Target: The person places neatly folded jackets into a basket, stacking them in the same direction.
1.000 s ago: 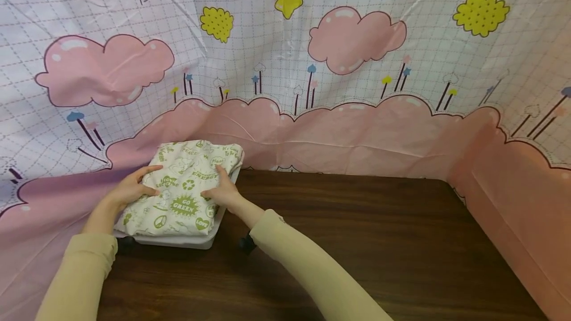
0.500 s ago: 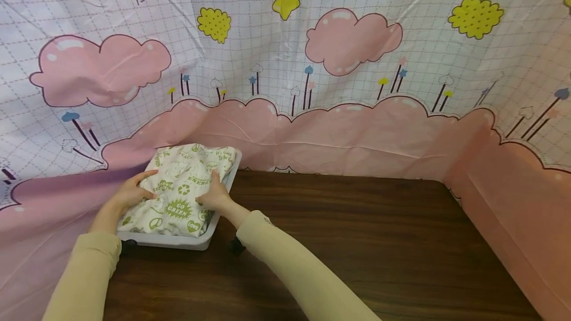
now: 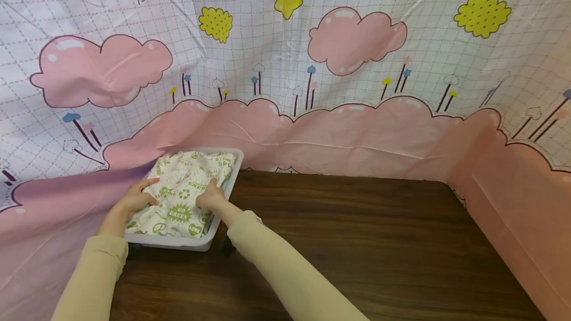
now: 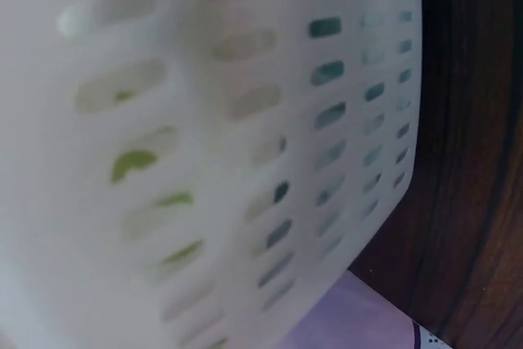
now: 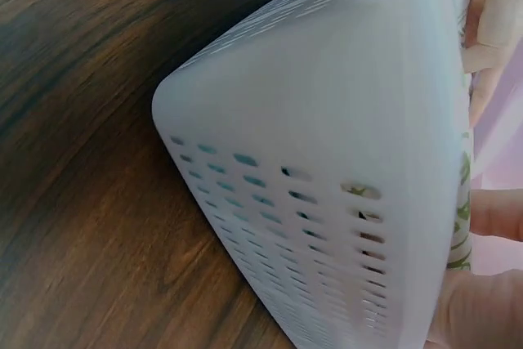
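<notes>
A white cloth with green print lies inside a white plastic basket at the left of the table, its top near the level of the rim. My left hand rests on the cloth's left side, fingers and thumb spread. On its right part presses my right hand, fingers pointing down into the cloth near the basket's right rim. The left wrist view is filled by the slotted basket wall, with green print showing through. Seen from the right wrist, the basket's side stands over the wood, with fingers at the cloth above the rim.
The dark wooden table stretches to the right of the basket. A printed curtain with pink clouds hangs behind it and along both sides, close to the basket's back and left.
The cloth has sunk lower into the basket, so more of the rim shows at the back, right and front. Both hands have moved down with it, the right one slightly left.
</notes>
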Motion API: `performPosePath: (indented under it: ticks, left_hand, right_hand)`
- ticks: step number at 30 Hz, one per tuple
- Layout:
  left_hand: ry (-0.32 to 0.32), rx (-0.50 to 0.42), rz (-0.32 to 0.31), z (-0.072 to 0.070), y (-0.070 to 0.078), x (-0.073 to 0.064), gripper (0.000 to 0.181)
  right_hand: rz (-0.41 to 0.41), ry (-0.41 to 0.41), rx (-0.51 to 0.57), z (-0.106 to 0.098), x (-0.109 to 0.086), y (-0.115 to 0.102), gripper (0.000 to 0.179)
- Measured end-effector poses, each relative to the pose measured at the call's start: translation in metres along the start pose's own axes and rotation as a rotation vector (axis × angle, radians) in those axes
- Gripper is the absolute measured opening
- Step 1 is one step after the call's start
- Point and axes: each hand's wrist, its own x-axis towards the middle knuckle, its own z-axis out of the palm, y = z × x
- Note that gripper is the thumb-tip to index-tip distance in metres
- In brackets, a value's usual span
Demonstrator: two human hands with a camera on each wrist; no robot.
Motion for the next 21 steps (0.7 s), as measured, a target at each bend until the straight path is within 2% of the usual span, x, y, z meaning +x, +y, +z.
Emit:
performPosePath:
  ticks: [7, 12, 13, 17, 21]
  left_hand:
    - [-0.035, -0.003, -0.044, 0.001, -0.013, -0.001, 0.084]
    - [-0.038, -0.018, -0.050, 0.005, -0.017, -0.002, 0.085]
    - [-0.023, -0.015, -0.057, 0.006, -0.017, -0.002, 0.085]
    - [-0.007, 0.007, -0.047, 0.008, -0.016, 0.000, 0.085]
    - [0.001, 0.057, -0.014, 0.010, -0.012, 0.000, 0.084]
  right_hand:
    - [0.031, -0.045, 0.090, 0.007, 0.003, 0.004, 0.089]
    - [0.051, -0.064, 0.103, 0.009, 0.008, 0.005, 0.089]
    - [0.052, -0.064, 0.106, 0.010, 0.009, 0.006, 0.089]
    - [0.033, -0.061, 0.118, 0.008, 0.008, 0.006, 0.087]
    - [-0.028, -0.051, 0.126, 0.004, 0.004, 0.005, 0.083]
